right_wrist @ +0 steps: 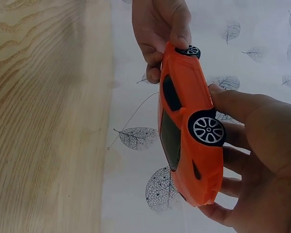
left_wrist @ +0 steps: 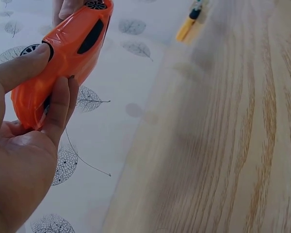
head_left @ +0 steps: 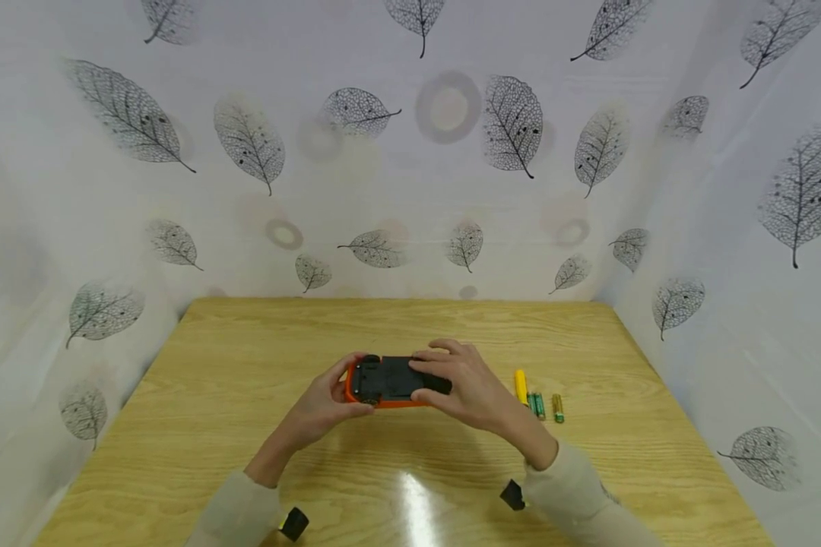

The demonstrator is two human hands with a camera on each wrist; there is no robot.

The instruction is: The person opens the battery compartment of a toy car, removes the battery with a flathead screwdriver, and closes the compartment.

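An orange toy car [head_left: 350, 389] is held above the table with its black underside [head_left: 397, 377] turned up in the head view. My left hand [head_left: 321, 410] grips one end, thumb on one side and fingers on the other, as the left wrist view also shows. My right hand [head_left: 468, 387] holds the other end, its fingers bent over the underside and its thumb near the edge. That hand hides part of the underside. In the right wrist view the car's side, dark windows and a silver-spoked wheel [right_wrist: 208, 129] show.
On the wooden table [head_left: 260, 334], right of my hands, lie a yellow-handled tool [head_left: 521, 386], a pair of green batteries [head_left: 537, 406] and a gold-and-green battery [head_left: 558, 409]. Leaf-patterned white sheeting [head_left: 397, 190] encloses the back and sides.
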